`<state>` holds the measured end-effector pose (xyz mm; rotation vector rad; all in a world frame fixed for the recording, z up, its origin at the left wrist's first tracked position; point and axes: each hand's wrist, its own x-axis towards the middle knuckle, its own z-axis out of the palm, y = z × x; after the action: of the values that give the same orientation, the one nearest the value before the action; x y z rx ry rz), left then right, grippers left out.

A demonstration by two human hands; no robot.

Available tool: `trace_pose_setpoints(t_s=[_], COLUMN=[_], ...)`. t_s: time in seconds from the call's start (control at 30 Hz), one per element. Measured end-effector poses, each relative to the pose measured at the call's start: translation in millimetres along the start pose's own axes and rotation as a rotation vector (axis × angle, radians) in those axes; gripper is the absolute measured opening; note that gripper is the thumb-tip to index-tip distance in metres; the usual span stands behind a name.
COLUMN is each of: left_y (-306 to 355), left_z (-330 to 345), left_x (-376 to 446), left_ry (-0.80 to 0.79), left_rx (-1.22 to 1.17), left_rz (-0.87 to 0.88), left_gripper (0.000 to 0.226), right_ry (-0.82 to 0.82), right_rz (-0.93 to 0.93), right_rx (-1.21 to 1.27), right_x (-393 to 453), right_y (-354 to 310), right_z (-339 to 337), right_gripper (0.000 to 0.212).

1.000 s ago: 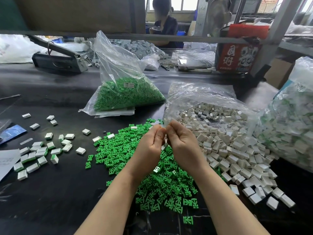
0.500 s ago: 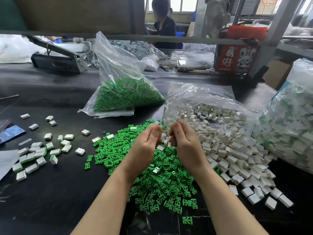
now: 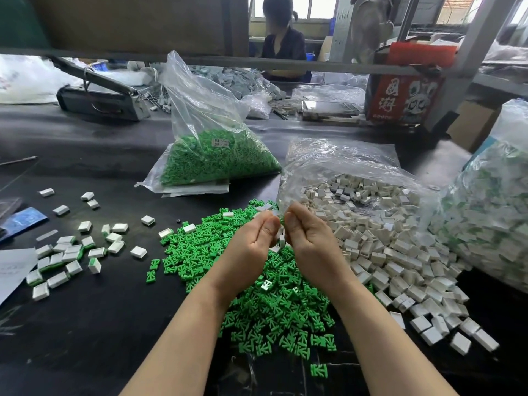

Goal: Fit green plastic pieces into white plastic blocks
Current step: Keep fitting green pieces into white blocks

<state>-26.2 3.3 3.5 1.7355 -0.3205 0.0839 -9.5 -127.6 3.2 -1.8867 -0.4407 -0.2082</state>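
hands (image 3: 281, 234) drawn back together, white block (image 3: 282, 240) apparently pinched between.

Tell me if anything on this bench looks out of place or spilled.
A few white blocks lie on the far edge of the loose green pile, away from the white heap. One green piece sits alone at the near edge. Otherwise it is ordinary sorting clutter.

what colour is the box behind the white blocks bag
Red box with white characters, clearest in the head view.
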Motion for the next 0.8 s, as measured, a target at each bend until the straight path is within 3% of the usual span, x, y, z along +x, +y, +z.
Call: trace_pose_setpoints(t_s=[0.4,0.8], left_y=[5.1,-2.0], left_z=[16.2,11.7], left_x=[-1.8,-0.3], left_ry=[0.149,0.077], left_rx=[-0.129,-0.095], left_rz=[0.02,0.025], left_gripper=[0.032,0.026], right_ry=[0.053,-0.033], right_rz=[-0.044,0.056], right_rx=[0.001,0.152], right_x=[-0.2,2.3], right_y=[0.0,1.9], right_z=[4.1,0.9], right_gripper=[0.027,0.027])
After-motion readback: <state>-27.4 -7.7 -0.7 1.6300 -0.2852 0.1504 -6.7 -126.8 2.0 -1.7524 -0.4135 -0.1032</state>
